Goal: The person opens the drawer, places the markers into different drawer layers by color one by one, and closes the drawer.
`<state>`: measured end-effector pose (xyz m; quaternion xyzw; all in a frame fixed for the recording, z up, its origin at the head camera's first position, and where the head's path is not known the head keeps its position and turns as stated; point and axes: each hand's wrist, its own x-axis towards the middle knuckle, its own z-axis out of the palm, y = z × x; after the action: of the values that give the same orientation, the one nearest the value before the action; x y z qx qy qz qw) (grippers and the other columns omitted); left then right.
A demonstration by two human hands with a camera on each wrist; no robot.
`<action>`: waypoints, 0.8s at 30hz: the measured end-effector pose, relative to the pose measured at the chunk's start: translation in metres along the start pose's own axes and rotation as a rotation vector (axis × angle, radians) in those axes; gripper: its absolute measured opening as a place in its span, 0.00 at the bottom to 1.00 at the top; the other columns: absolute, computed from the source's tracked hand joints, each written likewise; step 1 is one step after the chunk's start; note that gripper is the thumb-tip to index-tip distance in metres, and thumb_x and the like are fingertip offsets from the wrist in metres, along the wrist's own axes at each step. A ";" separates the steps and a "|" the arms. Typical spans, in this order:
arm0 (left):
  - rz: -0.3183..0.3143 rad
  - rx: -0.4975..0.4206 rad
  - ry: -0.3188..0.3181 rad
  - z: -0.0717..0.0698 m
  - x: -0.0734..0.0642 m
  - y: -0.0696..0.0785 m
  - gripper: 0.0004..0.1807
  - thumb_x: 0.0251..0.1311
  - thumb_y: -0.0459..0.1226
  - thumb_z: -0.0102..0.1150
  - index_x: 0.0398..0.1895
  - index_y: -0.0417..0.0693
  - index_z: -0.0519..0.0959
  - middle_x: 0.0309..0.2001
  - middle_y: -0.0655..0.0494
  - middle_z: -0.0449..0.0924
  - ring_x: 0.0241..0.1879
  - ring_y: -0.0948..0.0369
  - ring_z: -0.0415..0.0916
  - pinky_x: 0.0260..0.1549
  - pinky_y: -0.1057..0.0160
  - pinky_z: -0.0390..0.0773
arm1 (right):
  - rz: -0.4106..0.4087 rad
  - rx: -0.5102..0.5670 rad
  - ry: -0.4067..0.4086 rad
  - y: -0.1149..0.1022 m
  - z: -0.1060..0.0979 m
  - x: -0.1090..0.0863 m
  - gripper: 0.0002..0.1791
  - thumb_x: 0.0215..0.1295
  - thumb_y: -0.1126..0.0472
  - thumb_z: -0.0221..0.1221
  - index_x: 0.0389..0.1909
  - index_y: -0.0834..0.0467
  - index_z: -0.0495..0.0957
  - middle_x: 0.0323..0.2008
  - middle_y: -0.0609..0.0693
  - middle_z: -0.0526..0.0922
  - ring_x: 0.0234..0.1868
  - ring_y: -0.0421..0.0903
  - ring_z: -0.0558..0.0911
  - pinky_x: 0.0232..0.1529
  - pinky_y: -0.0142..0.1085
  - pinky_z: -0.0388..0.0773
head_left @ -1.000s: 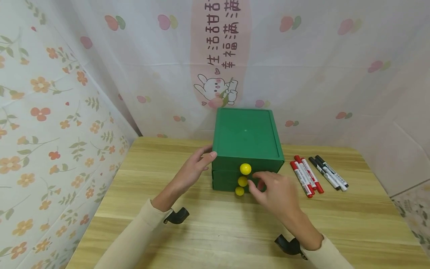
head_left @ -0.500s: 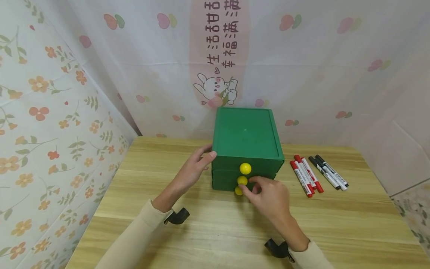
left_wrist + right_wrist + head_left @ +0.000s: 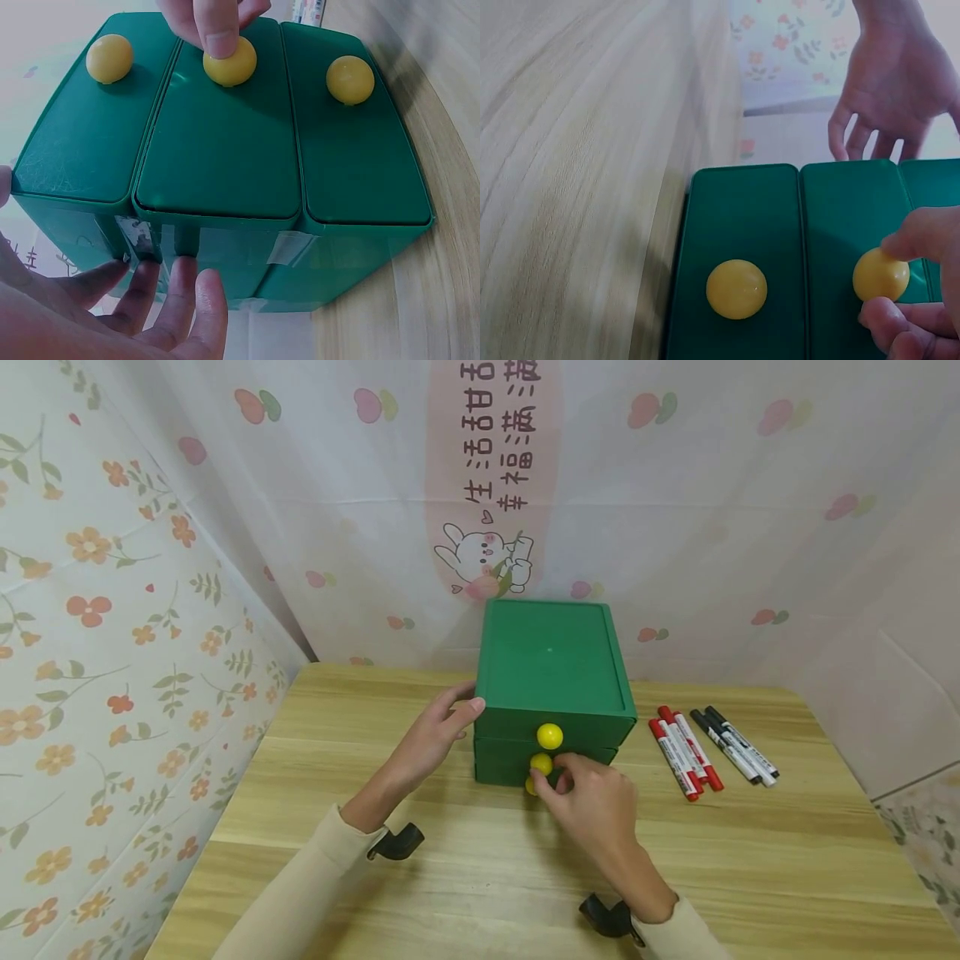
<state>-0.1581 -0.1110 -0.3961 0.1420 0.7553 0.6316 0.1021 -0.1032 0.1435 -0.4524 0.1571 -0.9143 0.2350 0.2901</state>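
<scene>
A green box with three stacked drawers (image 3: 551, 656) stands on the table, each drawer front bearing a round yellow knob. My right hand (image 3: 596, 797) pinches the middle drawer's knob (image 3: 877, 275) between thumb and fingers. Above it the top knob (image 3: 550, 736) is free; the bottom knob (image 3: 736, 289) is partly covered by my right hand in the head view. My left hand (image 3: 427, 739) rests against the box's left side, its fingers fairly straight and the thumb near the top front corner. All three drawer fronts look closed in the left wrist view.
Several red markers (image 3: 684, 753) lie right of the box, with black markers (image 3: 733, 745) beside them. The wooden table (image 3: 480, 893) extends in front. A patterned cloth (image 3: 360, 527) hangs behind the box, and a floral one (image 3: 112, 693) at the left.
My right hand has moved left to the middle knob and closed its thumb and fingers on it. The left hand and the box have stayed in place.
</scene>
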 end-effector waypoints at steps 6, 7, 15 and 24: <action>-0.001 -0.001 0.001 0.000 0.000 0.000 0.35 0.86 0.52 0.50 0.86 0.44 0.63 0.82 0.44 0.61 0.76 0.42 0.67 0.71 0.34 0.71 | -0.009 0.002 -0.008 -0.004 -0.004 -0.005 0.16 0.58 0.53 0.79 0.28 0.61 0.86 0.17 0.40 0.73 0.15 0.36 0.69 0.16 0.31 0.66; -0.003 -0.003 0.002 0.000 0.000 0.000 0.35 0.86 0.53 0.50 0.86 0.44 0.63 0.82 0.44 0.61 0.76 0.43 0.67 0.71 0.34 0.71 | -0.008 0.002 -0.011 -0.005 -0.005 -0.006 0.16 0.58 0.53 0.79 0.28 0.61 0.86 0.17 0.40 0.73 0.16 0.35 0.68 0.16 0.30 0.65; -0.008 -0.007 0.004 0.000 0.002 -0.002 0.35 0.85 0.52 0.51 0.85 0.44 0.64 0.82 0.44 0.62 0.76 0.42 0.67 0.72 0.34 0.70 | -0.007 -0.015 -0.034 -0.017 -0.018 -0.019 0.16 0.58 0.52 0.79 0.29 0.60 0.87 0.17 0.38 0.72 0.16 0.34 0.66 0.17 0.29 0.61; -0.013 0.002 0.008 0.000 0.001 -0.001 0.35 0.86 0.52 0.50 0.86 0.44 0.63 0.83 0.45 0.61 0.76 0.42 0.67 0.72 0.36 0.71 | 0.044 -0.057 -0.107 -0.030 -0.034 -0.038 0.16 0.59 0.47 0.79 0.31 0.55 0.89 0.19 0.37 0.73 0.19 0.33 0.66 0.19 0.28 0.62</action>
<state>-0.1591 -0.1112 -0.3969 0.1348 0.7573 0.6306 0.1029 -0.0453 0.1416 -0.4406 0.1412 -0.9380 0.2066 0.2398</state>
